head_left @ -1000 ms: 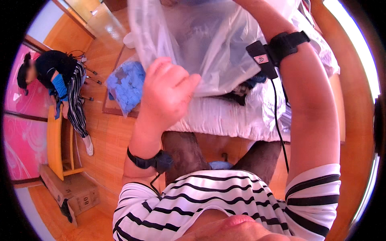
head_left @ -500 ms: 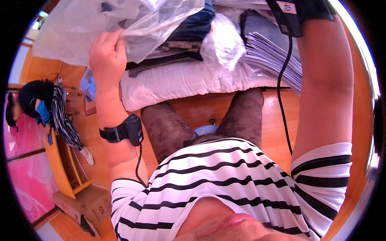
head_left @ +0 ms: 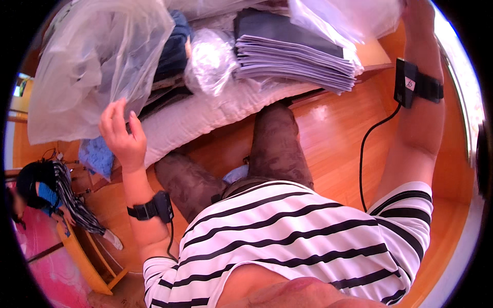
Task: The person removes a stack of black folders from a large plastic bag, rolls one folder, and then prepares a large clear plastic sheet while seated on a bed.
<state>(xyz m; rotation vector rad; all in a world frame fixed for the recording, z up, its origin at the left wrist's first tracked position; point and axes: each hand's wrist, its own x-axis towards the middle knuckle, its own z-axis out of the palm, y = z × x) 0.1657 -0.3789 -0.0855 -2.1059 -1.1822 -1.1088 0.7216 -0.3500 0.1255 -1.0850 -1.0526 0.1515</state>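
A large translucent plastic bag point(head_left: 87, 77) lies bunched over the left of a padded white cushion point(head_left: 205, 118). My left hand point(head_left: 124, 136) is at the bag's lower edge, fingers apart and nothing gripped. At the upper right, my right hand point(head_left: 417, 11) is mostly cut off by the picture's edge, its fingers hidden. Another clear plastic sheet point(head_left: 349, 20) reaches toward it; I cannot tell whether the hand holds it. Between them sit a stack of flat packs with pale edges point(head_left: 298, 59), a crumpled clear plastic bundle point(head_left: 210, 61) and folded dark blue cloth point(head_left: 173, 49).
A blue cloth or bag point(head_left: 96, 156) hangs beside the cushion at left. Farther left, a person in striped trousers point(head_left: 74, 197) bends over near a yellow wooden frame point(head_left: 84, 246). Black straps with cabled boxes point(head_left: 163, 206) are on my forearms. Wooden floor point(head_left: 339, 133) lies below.
My left hand has let go of the bag's edge and its fingers have spread. My right arm reaches farther up, beside the clear plastic sheet. The view has turned toward the right.
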